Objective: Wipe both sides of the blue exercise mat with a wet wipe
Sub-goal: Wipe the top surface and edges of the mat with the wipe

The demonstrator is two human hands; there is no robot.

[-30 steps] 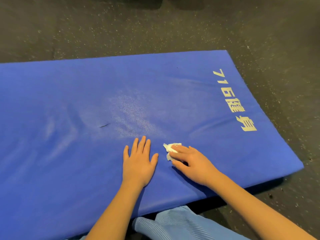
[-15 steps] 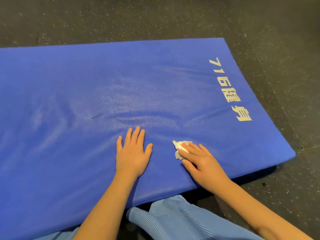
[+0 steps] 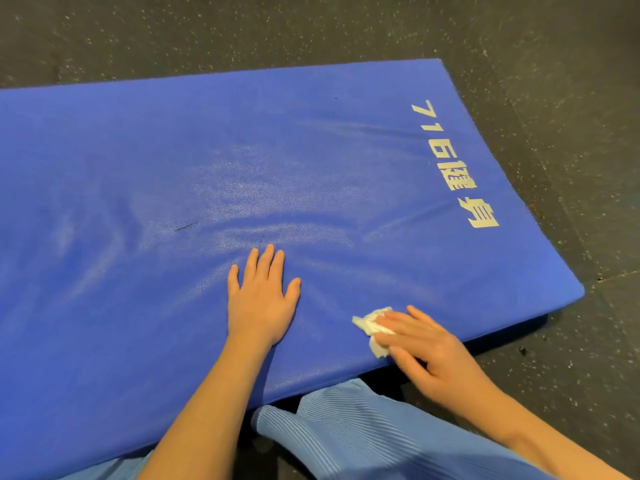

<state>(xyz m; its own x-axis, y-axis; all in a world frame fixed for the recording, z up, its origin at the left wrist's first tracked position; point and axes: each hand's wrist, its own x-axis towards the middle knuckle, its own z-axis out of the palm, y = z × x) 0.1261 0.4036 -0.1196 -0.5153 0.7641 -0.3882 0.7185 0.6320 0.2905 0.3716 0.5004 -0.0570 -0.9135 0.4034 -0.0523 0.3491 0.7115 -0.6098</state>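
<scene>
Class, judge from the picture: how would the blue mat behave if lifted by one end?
Probably bendy, not rigid: the mat ripples around the pressing left hand. Likely light for its size, given its thick, soft-looking edge. Its sheen suggests it may be slippery.

pale "716" then Chinese characters, printed on blue exercise mat [image 3: 311, 150]
</scene>
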